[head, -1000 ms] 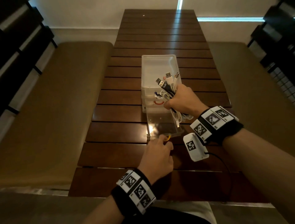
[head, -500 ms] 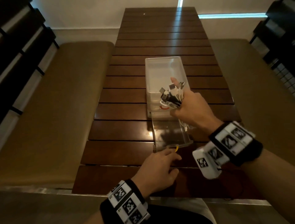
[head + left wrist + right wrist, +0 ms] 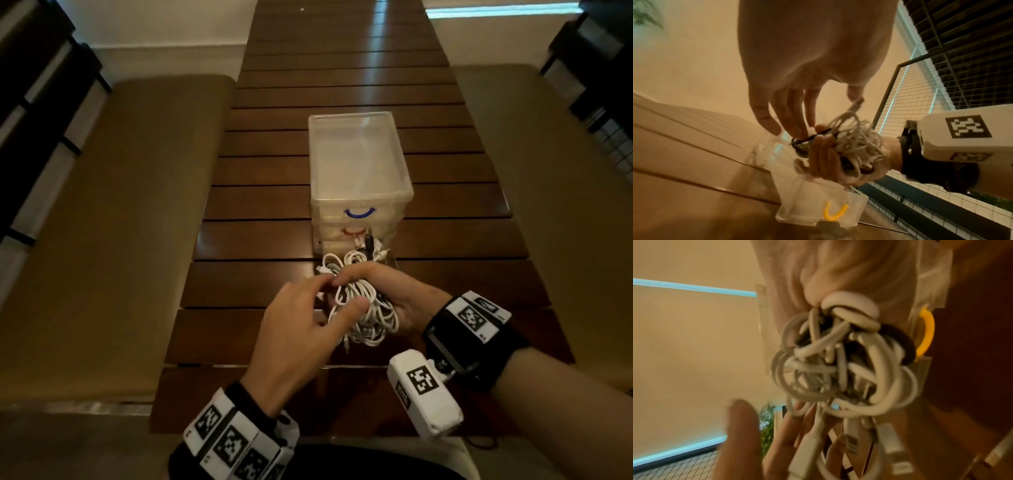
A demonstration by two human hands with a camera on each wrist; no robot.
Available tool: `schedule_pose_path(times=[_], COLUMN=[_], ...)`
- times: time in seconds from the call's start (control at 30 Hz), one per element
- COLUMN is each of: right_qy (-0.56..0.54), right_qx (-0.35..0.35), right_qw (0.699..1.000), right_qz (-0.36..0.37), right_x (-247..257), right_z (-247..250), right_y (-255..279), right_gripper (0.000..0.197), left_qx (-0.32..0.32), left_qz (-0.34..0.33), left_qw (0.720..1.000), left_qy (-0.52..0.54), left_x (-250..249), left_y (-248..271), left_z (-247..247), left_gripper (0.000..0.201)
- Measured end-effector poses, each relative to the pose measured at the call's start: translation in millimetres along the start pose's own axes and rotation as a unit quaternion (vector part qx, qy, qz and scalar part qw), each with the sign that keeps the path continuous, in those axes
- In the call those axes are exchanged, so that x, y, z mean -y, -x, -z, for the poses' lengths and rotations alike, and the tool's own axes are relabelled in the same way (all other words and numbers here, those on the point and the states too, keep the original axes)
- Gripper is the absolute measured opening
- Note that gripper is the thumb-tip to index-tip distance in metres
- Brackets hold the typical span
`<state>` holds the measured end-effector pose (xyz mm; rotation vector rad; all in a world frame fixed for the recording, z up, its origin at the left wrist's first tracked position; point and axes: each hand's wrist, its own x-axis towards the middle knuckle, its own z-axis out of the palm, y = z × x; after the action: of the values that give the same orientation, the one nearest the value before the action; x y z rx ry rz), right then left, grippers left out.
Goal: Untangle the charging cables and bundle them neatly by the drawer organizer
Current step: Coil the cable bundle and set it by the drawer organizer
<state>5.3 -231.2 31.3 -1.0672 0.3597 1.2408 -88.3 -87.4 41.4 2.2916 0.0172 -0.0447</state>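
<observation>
We hold cable tangle (image 3: 363, 308) clenched in right hand (image 3: 404, 301), at 6 o'clock of drawer organizer (image 3: 358, 171). Left hand (image 3: 301, 329) fingers loosely extended, touching wad, probably not gripping. Light, floppy, springy; take by plug ends.

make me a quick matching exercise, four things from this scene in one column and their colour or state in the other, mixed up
Things:
1. top drawer handle
2. pulled-out drawer handle
3. cable bundle
4. left hand

Colour or state:
A. yellow
B. mostly white, tangled, gripped in the right hand
C. blue
D. fingertips reaching into the cables

Pairs: 1-C, 2-A, 3-B, 4-D
</observation>
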Motion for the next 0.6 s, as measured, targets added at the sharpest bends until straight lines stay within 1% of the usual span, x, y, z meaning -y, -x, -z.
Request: schedule_pose_path(times=[0.07,0.17,0.27,0.43,0.53,0.6], right_qy=[-0.024,-0.042,-0.058,-0.059,-0.071,-0.1], right_qx=[0.004,0.0,-0.009,-0.014,-0.011,0.0], right_qw=[1.0,0.999,0.998,0.998,0.997,0.995], right_qz=[0.003,0.008,0.016,0.004,-0.008,0.013], right_x=[-5,-7,-2,-5,-6,-7], right_z=[3,9,11,16,15,16], right_y=[-10,-16,-18,-28,-31,-32], right_gripper=[0.019,0.023,0.025,0.025,0.018,0.02], left_qx=[0.015,0.005,-0.001,0.052,0.06,0.061], left_qz=[-0.004,0.0,0.014,0.072,0.092,0.094], left_qw=[0.999,0.998,0.996,0.989,0.984,0.985], left_qy=[-0.031,-0.065,-0.087,-0.117,-0.138,-0.132], left_x=[-3,-8,-13,-25,-26,-29], left_y=[0,-3,-10,-17,-24,-27], left_z=[-4,-13,-17,-18,-22,-23], left_gripper=[0.054,0.06,0.086,0.107,0.106,0.1])
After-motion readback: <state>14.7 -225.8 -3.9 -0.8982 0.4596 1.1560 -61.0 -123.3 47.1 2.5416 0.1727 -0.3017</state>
